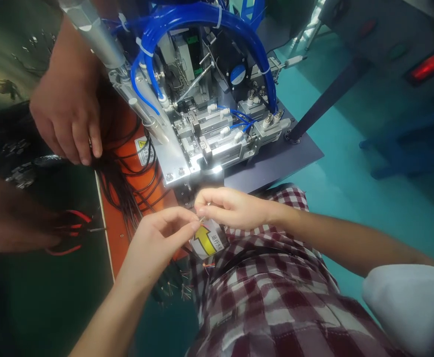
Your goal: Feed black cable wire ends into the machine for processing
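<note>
My left hand (165,234) is closed, thumb and forefinger pinching a thin wire (202,218). Right against it, my right hand (231,208) pinches too, its fingertips at the same wire; the finer detail between the fingertips is too small to make out. Just below the fingers is a white label with a yellow arrow (206,241). Black cables (122,196) lie bundled on the orange surface (153,198) to the left. Stripped cable ends with fine coloured wires (182,287) hang below its edge.
A metal machine (220,134) with blue air tubes (202,17) stands directly ahead on a dark plate (276,163). At left, a co-worker's hand (70,114) rests by the cables; another, blurred, holds red-handled pliers (78,228). A blue stool (417,144) stands at right.
</note>
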The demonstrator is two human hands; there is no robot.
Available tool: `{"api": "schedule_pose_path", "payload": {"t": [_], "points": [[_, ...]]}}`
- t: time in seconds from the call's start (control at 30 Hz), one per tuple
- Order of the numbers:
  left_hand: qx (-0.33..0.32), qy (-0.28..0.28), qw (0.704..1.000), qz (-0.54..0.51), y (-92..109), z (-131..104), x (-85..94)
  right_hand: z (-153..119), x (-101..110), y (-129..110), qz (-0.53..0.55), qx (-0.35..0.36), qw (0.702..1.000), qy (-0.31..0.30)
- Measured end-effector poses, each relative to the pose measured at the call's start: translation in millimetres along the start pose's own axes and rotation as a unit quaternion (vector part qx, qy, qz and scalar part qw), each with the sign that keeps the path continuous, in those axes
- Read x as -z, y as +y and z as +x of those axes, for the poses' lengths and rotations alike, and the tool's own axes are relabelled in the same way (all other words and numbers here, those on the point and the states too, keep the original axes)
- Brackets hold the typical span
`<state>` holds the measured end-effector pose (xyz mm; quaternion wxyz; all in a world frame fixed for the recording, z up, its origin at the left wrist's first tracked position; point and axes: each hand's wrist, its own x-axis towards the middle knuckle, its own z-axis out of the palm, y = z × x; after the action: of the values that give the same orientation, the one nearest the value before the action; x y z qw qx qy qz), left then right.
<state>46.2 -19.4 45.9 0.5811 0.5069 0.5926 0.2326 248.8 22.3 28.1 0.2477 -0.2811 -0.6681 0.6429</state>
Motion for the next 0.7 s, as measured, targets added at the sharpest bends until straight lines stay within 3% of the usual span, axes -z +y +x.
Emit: {"api": "schedule_pose_path", "payload": {"t": [0.13,0.2,0.43,0.6,0.7], "points": [[0.006,0.061,0.997,-0.046,0.2,-3.3,-6.3,-8.1,-15.0,0.9,0.096,-0.068,0.981,0.156],[0.002,0.067,0.996,-0.052,2.1,-3.6,-8.1,-11.3,-22.7,3.3,0.115,-0.087,0.970,0.193],[-0.005,0.069,0.995,-0.072,4.1,-3.9,-11.2,-10.6,-34.6,6.0,0.084,-0.099,0.968,0.215],[-0.009,0.133,0.990,-0.034,4.1,-7.0,-18.6,-12.8,-41.7,-1.1,-0.045,-0.041,0.956,0.288],[-0.004,0.131,0.991,-0.019,3.4,-6.8,-19.3,-12.8,-40.6,-1.2,0.001,-0.091,0.959,0.268]]}}
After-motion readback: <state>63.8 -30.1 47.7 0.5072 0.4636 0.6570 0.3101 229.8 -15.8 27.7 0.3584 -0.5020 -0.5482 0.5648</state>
